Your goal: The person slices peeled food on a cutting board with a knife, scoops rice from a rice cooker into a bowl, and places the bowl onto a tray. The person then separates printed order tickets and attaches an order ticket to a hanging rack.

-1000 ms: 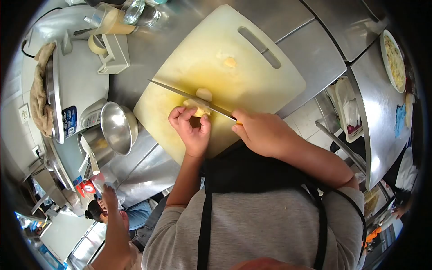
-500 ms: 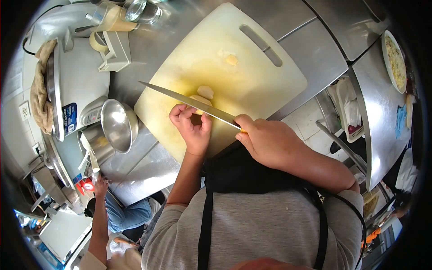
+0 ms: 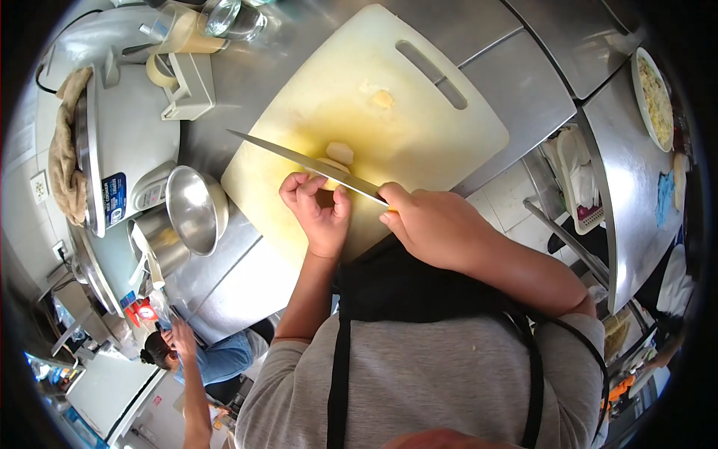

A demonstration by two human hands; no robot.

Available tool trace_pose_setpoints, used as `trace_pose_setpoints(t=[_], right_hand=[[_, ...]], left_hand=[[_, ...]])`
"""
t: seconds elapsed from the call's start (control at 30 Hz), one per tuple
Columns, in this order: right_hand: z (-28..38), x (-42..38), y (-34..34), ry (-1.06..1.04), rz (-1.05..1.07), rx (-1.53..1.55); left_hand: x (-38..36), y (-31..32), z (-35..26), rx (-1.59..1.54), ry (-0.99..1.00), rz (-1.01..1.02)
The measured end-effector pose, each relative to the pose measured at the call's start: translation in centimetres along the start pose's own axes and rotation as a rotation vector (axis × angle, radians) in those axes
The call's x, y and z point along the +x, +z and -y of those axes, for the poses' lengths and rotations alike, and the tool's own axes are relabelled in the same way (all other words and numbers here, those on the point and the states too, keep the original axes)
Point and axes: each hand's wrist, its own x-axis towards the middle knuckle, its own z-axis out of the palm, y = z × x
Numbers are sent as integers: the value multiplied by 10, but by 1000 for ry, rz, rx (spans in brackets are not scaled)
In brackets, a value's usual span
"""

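Observation:
My right hand (image 3: 434, 228) is closed round the handle of a long kitchen knife (image 3: 288, 154). The blade points to the upper left and lies across a pale yellow, peeled-looking piece of food (image 3: 329, 164), partly hidden by blade and fingers. Curled fingertips of my left hand (image 3: 323, 221) hold that piece from the near side, close to the blade. Just beyond the blade, a cut slice (image 3: 340, 153) lies flat. Farther up the white cutting board (image 3: 449, 142), whose middle is stained yellow, sits a small pale bit (image 3: 382, 99).
Left of the board stand a steel bowl (image 3: 196, 209), a tape dispenser (image 3: 193, 90) and a jug (image 3: 179, 30). A plate of chopped food (image 3: 654, 101) is on the right-hand counter. At lower left, another person's arm (image 3: 193, 389) reaches in near a co-worker in blue.
My right hand and the knife have shifted slightly to the left, drawing the blade along the piece. My left hand stays nearly still. The other person's arm at lower left has moved.

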Motion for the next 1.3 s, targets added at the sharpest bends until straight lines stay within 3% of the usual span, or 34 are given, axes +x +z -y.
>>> trace_pose_setpoints(t=[0.67, 1.3], right_hand=[[-11, 1, 1, 78, 15, 20], [-6, -18, 3, -64, -117, -49]], left_hand=[[4, -1, -5, 34, -6, 35], [1, 0, 0, -10, -1, 3]])
